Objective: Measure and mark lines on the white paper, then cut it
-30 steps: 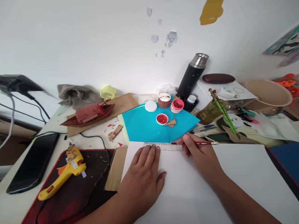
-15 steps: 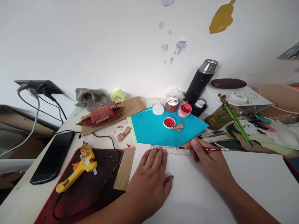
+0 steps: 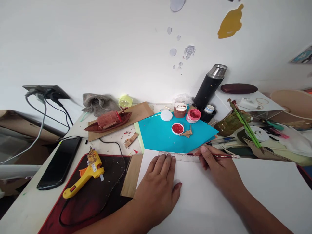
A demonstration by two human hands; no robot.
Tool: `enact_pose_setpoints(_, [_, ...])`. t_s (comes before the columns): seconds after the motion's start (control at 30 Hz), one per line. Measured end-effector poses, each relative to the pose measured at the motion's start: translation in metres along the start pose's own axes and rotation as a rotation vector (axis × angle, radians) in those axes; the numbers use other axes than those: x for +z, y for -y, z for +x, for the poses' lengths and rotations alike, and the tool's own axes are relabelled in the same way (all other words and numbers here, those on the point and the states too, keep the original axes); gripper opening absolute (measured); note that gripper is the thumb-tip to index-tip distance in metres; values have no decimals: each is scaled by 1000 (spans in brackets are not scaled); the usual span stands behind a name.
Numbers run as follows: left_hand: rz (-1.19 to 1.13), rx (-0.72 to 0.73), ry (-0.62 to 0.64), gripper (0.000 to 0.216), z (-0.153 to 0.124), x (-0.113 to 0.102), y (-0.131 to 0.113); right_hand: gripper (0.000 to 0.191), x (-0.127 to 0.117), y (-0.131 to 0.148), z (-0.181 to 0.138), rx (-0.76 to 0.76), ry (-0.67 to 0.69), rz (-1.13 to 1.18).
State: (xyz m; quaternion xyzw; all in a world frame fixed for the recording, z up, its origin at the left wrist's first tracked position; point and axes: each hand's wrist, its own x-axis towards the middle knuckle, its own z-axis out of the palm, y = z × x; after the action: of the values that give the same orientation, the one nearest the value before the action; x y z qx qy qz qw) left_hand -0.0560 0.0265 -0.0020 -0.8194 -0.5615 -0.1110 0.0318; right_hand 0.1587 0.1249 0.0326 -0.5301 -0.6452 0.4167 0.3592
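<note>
My left hand lies flat on a sheet of white paper, fingers stretched out, their tips pressing on a clear ruler near the paper's far edge. A dark red pencil is pinched in my right hand. The pencil lies nearly level, its tip by the ruler's upper edge and pointing left. Beyond the ruler is a blue sheet, partly overlapped by the white paper. My left palm hides part of the paper, and my right fingers cover the ruler's right end.
On the left lie a yellow glue gun, a black phone and a brown model boat on cardboard. Paint pots and a lid with red paint stand on the blue sheet. Behind rises a black flask; brushes lean right.
The camera view has shifted slightly, so the things on the left appear a little further right. Both hands, the ruler and the pencil keep nearly the same places.
</note>
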Motion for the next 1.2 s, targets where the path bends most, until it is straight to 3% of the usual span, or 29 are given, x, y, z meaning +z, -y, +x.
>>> enact_pose_setpoints(0.7, [-22,2,0,64,0,0,1,66,0,2,0,23,-10,22])
enact_pose_setpoints(1.2, [16,66,-139,58,1,1,4,58,3,-1,0,47,17,140])
